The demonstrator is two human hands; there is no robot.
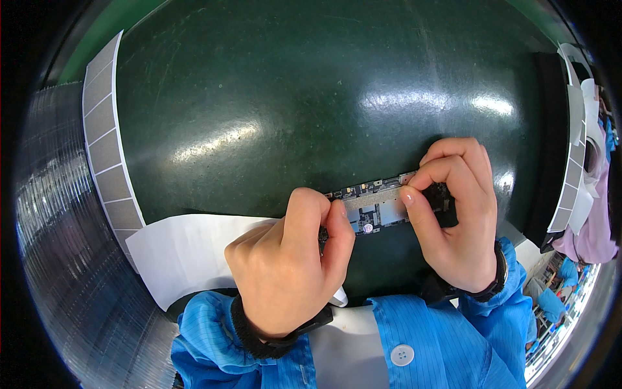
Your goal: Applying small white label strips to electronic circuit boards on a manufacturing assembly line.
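A circuit board (389,213), dark with pale blue patches and a small round white sticker, lies slanted in front of me. A narrow grey strip (372,198) runs lengthwise across its upper part. My left hand (282,262) is closed, its thumb and index finger pinched at the strip's left end and covering that end of the board. At the strip's right end, my right hand (459,217) pinches with thumb and index finger, its other fingers curled. The board's right end shows dimly behind those fingers. Whether the strip touches the board all along is unclear.
The dark green tabletop (291,84) is glossy. A sheet of grey rectangular labels (107,154) stands along the left, beside ribbed clear plastic (65,227). White paper (184,256) lies by my left wrist. On the right are another label sheet (569,185), a white roll (591,155) and pink cloth (593,230).
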